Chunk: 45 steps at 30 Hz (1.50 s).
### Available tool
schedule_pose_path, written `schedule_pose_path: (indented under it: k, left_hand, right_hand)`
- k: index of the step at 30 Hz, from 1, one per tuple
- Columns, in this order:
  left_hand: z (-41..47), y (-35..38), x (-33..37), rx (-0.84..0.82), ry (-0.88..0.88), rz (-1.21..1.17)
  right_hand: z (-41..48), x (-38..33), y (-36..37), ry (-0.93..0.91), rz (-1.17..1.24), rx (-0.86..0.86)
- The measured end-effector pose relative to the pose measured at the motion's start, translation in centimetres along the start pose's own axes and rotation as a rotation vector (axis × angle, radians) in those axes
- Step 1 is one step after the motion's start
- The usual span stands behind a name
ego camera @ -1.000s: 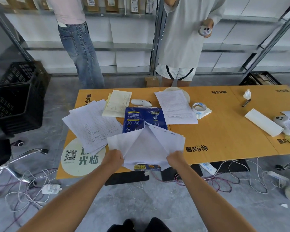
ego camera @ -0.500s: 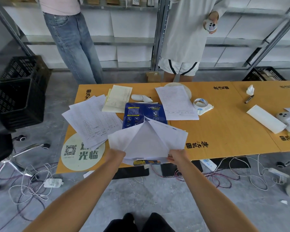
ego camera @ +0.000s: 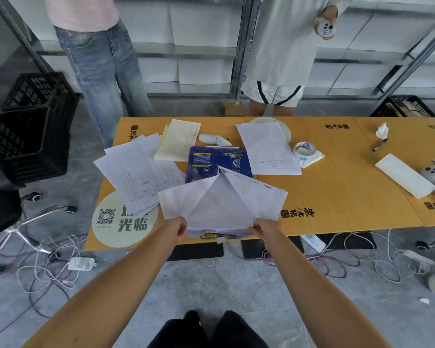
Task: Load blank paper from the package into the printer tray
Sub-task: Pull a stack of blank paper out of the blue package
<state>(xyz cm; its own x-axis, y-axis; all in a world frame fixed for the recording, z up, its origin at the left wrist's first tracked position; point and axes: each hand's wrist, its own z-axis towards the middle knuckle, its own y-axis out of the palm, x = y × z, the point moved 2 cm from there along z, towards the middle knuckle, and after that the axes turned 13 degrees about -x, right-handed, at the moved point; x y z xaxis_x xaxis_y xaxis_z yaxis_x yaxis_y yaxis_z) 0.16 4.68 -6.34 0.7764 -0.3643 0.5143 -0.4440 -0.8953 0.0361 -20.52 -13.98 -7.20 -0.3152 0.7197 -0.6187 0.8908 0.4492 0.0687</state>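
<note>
A blue paper package lies on the orange table, its near end at the table's front edge. Its white wrapper flaps stand unfolded above the near end. My left hand pinches the left flap's lower corner. My right hand pinches the right flap's lower corner. The flaps hide the paper inside. No printer or tray shows in the view.
Printed sheets lie left of the package, another sheet to its right, with a tape roll beyond. Two people stand behind the table. Black crates and a chair base are at the left; cables litter the floor.
Both hands have stayed on the wrapper's lower corners, drawing slightly toward me at the table edge. The flaps keep their spread shape. The camera has tilted down a little.
</note>
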Motion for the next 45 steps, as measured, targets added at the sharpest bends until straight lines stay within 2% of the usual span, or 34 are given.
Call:
schedule_pose_path:
  k: [4, 8, 11, 14, 21, 24, 28, 32, 38, 40, 43, 45]
  left_hand:
    - [0.2, 0.0, 0.2, -0.063, -0.022, -0.043]
    - [-0.2, -0.2, 0.2, -0.115, 0.028, 0.104]
    - [-0.4, -0.3, -0.1, -0.106, 0.042, 0.065]
    - [-0.6, 0.6, 0.1, -0.099, -0.005, -0.064]
    - [-0.5, 1.7, 0.1, -0.124, -0.130, -0.119]
    - [-0.4, 1.0, 0.0, -0.133, -0.098, -0.008]
    - [-1.4, -0.3, -0.3, -0.227, -0.036, 0.100]
    - [-1.1, -0.8, -0.3, -0.296, 0.051, 0.080]
    - [-1.0, -0.2, -0.4, -0.127, 0.038, 0.045]
    - [-1.0, -0.1, -0.4, -0.122, 0.038, 0.049]
    - [-1.3, -0.7, -0.3, -0.234, 0.006, 0.104]
    - [-1.8, -1.8, -0.3, -0.382, -0.067, 0.191]
  right_hand:
    - [0.3, 0.0, 0.1, 0.052, 0.074, 0.105]
    - [-0.5, -0.5, 0.5, -0.007, 0.220, 0.052]
    - [-0.8, -0.6, 0.5, -0.039, 0.234, 0.043]
    - [-0.4, -0.4, 0.7, -0.031, 0.187, 0.052]
    - [0.1, -0.2, 0.2, 0.000, 0.110, 0.049]
    - [-0.9, -0.1, 0.1, 0.011, 0.104, 0.002]
    - [-2.5, 0.3, -0.4, 0.073, -0.029, -0.107]
    - [-2.9, 0.2, -0.2, 0.108, -0.095, -0.135]
    - [-2.3, 0.3, 0.7, 0.045, -0.116, -0.067]
    - [-2.2, 0.4, 0.8, 0.049, -0.118, -0.041]
    - [-2.4, 0.2, 0.2, 0.104, -0.139, -0.042]
    - [-3.0, 0.3, -0.7, 0.185, -0.233, -0.152]
